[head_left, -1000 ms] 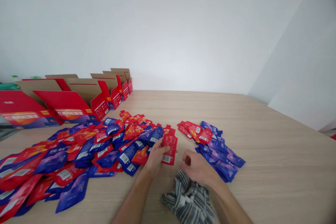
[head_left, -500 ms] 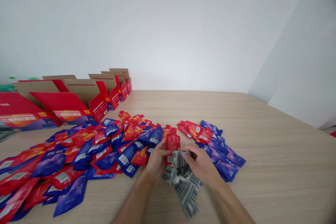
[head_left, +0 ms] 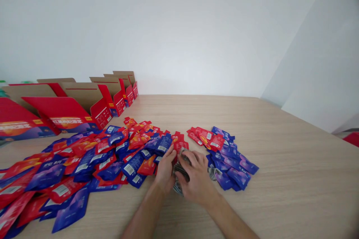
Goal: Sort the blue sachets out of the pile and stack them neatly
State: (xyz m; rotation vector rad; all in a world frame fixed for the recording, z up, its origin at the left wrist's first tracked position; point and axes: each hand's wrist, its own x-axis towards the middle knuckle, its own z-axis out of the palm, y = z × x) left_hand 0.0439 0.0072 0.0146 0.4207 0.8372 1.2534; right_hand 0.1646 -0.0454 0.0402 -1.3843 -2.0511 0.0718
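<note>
Your left hand point(head_left: 165, 173) gripping red pouch point(head_left: 181, 145); your right hand point(head_left: 198, 178), half curled, holds striped cloth point(head_left: 177, 187) against it, over counter point(head_left: 286, 168).

Left hand point(head_left: 165, 171) and right hand point(head_left: 199, 177), bare; left forearm point(head_left: 145, 209) and right forearm point(head_left: 228, 214), uncovered to the view's lower edge, tapering handward.

Left hand point(head_left: 165, 171): I grip a red pouch point(head_left: 181, 144).
Right hand point(head_left: 198, 175): I hold striped cloth point(head_left: 178, 187) against it.
Boxes point(head_left: 60, 105): open, far left.
</note>
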